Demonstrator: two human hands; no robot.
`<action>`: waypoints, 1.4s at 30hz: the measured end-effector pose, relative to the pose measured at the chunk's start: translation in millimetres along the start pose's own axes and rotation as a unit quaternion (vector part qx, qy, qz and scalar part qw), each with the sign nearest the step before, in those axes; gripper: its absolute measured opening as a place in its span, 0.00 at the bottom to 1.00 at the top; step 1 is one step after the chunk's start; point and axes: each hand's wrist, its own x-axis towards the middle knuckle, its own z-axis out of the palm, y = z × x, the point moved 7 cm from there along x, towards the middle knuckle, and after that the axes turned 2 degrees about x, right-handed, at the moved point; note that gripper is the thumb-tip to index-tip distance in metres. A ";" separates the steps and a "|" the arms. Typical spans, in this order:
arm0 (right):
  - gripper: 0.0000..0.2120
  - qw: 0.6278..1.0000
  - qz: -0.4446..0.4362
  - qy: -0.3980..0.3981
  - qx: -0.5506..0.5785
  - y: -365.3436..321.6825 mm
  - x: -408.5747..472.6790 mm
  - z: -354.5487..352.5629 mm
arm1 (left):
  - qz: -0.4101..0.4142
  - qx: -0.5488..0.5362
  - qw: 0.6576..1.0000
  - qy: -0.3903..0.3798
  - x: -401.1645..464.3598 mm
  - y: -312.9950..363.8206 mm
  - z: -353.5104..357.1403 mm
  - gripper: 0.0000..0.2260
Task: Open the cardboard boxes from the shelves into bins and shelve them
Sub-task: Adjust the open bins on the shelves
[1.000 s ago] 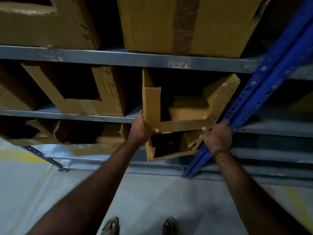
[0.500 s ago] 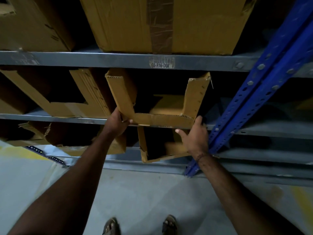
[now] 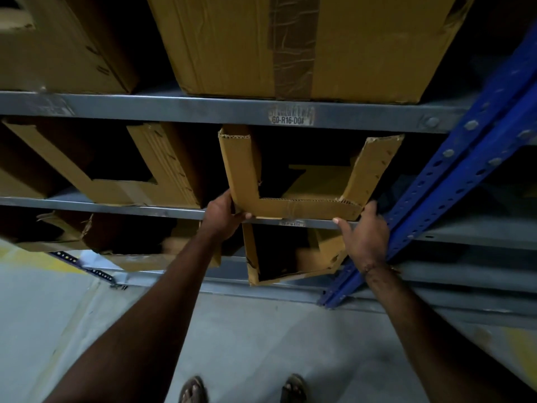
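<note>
The interior of the cut-open bin [image 3: 293, 206] on the middle shelf [image 3: 162, 211] is in deep shadow; its contents cannot be identified. The fingers of the left hand [image 3: 222, 216] are hidden behind the bin's left corner, with only the thumb visible. The fingers of the right hand [image 3: 364, 237] disappear behind the bin's right corner. The large taped box [image 3: 232, 45] on the upper shelf [image 3: 174, 110] is cut off by the top edge. The barcode on the shelf label [image 3: 287, 115] is blurred. A second label [image 3: 292, 223] below the bin is too small to read. The lower bin [image 3: 255, 263] is dark inside. Both feet [image 3: 193, 391] are cropped by the bottom edge.
</note>
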 end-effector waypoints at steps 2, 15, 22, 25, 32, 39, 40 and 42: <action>0.30 1.000 -0.003 -0.001 0.001 -0.2 0.1 -0.6 | -0.001 -0.009 1.000 0.001 -0.1 -3.7 1.1 0.27; 0.15 1.000 -0.002 -0.025 -0.008 8.6 -3.9 -0.3 | -0.004 0.014 0.999 0.028 -13.9 -14.0 -0.3 0.39; 0.27 0.993 0.109 0.047 0.015 -16.0 -44.9 5.8 | 0.012 0.027 1.000 0.005 -38.8 -26.1 -17.2 0.36; 0.23 0.988 0.131 0.038 -0.068 -45.4 -79.5 20.4 | 0.023 0.005 0.999 0.032 -58.3 -31.2 -36.8 0.32; 0.13 0.997 0.042 -0.040 -0.056 -178.7 -183.1 90.6 | 0.104 -0.029 0.992 0.066 -110.9 -92.9 -113.8 0.22; 0.09 0.988 -0.064 -0.137 -0.028 -310.2 -303.9 201.5 | 0.197 0.116 0.972 0.056 -178.5 -211.9 -240.7 0.14; 0.09 0.985 -0.075 -0.155 -0.021 -325.2 -318.2 213.7 | 0.183 0.116 0.975 0.057 -183.9 -232.6 -257.9 0.14; 0.09 0.976 -0.093 -0.196 0.004 -354.3 -343.6 237.1 | 0.134 0.117 0.981 0.075 -190.7 -280.5 -291.5 0.14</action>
